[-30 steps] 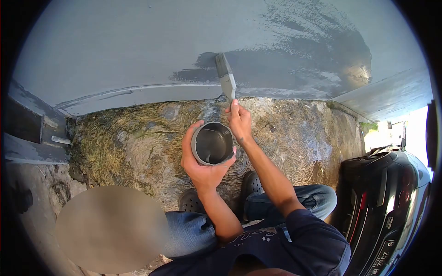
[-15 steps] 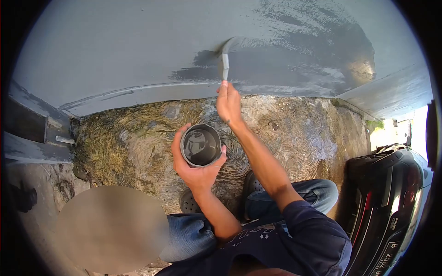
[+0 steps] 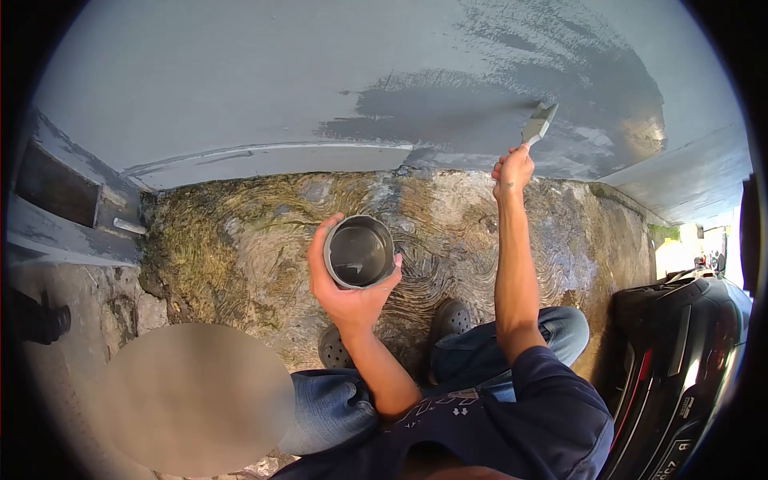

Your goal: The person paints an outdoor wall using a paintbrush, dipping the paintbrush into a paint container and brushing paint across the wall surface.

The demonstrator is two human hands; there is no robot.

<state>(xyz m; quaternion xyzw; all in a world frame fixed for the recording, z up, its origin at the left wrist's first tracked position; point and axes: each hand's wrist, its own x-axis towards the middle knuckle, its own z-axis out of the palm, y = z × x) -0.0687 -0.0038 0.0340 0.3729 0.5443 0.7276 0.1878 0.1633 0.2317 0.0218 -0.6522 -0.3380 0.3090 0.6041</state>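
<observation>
My left hand [image 3: 352,300] is wrapped round a round cup of grey paint [image 3: 358,252], held over the ground in front of my knees. Its open top faces me, and dark grey paint shows inside. With my right hand [image 3: 514,170] I grip a paintbrush [image 3: 539,124] by its handle. The bristles lie against the lower part of the grey wall [image 3: 240,88]. A darker grey patch of paint [image 3: 448,108] spreads over the wall around the brush, streaky at its upper edges.
Rough, patterned concrete ground [image 3: 240,232] runs along the foot of the wall. A black car [image 3: 680,360] stands at the right. At the left are a recessed opening [image 3: 56,184] and a short pipe stub [image 3: 130,226]. A blurred round area covers the lower left.
My right hand has swept the brush rightward along the wall, and the dark patch at its left looks fuller. The cup in my left hand stays nearly in place.
</observation>
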